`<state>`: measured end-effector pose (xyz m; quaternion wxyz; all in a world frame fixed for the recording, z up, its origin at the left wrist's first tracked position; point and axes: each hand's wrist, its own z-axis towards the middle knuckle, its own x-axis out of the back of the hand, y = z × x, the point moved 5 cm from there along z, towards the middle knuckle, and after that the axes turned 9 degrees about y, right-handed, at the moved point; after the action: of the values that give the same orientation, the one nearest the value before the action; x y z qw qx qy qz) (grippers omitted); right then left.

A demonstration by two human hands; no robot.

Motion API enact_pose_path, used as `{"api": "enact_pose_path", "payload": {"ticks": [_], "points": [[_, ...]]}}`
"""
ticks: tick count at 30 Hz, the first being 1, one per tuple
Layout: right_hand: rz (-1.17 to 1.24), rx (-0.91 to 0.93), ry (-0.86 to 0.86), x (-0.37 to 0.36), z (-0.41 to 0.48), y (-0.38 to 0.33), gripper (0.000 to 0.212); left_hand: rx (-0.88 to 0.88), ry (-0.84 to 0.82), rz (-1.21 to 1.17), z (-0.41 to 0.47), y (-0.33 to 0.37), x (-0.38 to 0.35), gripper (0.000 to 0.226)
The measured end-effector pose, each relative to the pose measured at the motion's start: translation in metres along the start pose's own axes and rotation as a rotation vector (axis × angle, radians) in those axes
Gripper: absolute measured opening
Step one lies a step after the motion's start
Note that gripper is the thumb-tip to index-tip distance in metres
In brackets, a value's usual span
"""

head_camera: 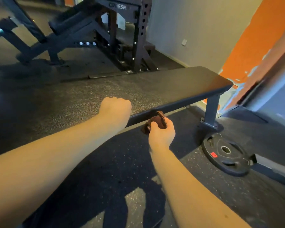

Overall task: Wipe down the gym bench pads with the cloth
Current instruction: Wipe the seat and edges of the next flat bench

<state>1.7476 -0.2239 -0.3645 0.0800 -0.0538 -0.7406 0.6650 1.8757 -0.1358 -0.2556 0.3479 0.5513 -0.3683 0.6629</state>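
Note:
A long flat bench pad (163,86), black and textured, runs from the left to the right of the view on a grey steel leg (211,111). My left hand (115,107) rests as a closed fist on the pad's near part, holding nothing that I can see. My right hand (161,130) grips a dark brown cloth (156,120), bunched up and pressed against the pad's near side edge, just right of the left hand.
A black weight plate (225,153) lies flat on the rubber floor beside the bench leg. An adjustable incline bench (67,25) and a dark rack upright (140,33) stand beyond the pad. A grey and orange wall (253,38) closes the right side.

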Motion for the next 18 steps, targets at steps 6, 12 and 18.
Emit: {"api": "enact_pose_path", "payload": {"ticks": [6, 12, 18], "points": [[0.095, 0.08, 0.045, -0.028, 0.006, 0.011, 0.041, 0.016, 0.076, 0.065, 0.0, -0.003, -0.019, 0.019], [0.098, 0.254, -0.061, -0.032, 0.012, 0.028, 0.039, -0.064, 0.267, 0.11, -0.01, -0.005, -0.037, 0.021], [0.164, 0.245, -0.047, -0.042, 0.015, 0.034, 0.034, -0.008, 0.317, 0.052, -0.011, -0.001, -0.035, 0.024]]}}
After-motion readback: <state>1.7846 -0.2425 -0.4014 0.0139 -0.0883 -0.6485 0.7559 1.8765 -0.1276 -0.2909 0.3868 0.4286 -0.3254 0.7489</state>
